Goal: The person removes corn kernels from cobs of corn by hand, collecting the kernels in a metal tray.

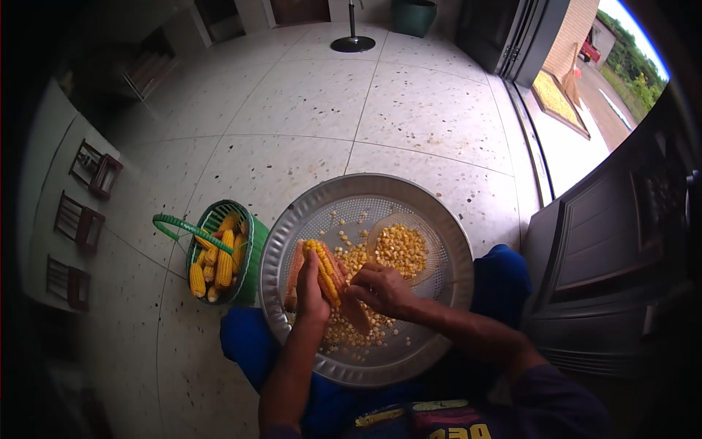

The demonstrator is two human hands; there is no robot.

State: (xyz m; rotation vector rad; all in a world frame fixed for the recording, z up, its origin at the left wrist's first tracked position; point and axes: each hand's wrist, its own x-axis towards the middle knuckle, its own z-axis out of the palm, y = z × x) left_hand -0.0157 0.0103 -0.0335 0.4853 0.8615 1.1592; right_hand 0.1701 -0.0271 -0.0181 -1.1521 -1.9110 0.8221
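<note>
My left hand (pixel 313 291) grips a partly shelled corn cob (pixel 324 266), with yellow kernels along one side and a stripped strip beside them. Against its right side, my right hand (pixel 381 288) has curled fingers. A bare reddish corn cob (pixel 356 317) sticks out below these fingers and appears pinched in them; their grip is partly hidden. Both hands are over a round metal pan (pixel 452 324) with a perforated bottom, resting on my lap. Loose corn kernels (pixel 351 335) lie in it, around a clear shallow bowl (pixel 436 263) holding more kernels. Another bare cob (pixel 293 277) leans at the pan's left.
A green woven basket (pixel 253 263) of unshelled corn cobs (pixel 224 263) stands left of the pan, its handle (pixel 186 228) raised. Small wooden chairs (pixel 79 222) line the left side. A dark door (pixel 603 247) is close on my right; outside lies a tray of kernels (pixel 556 101).
</note>
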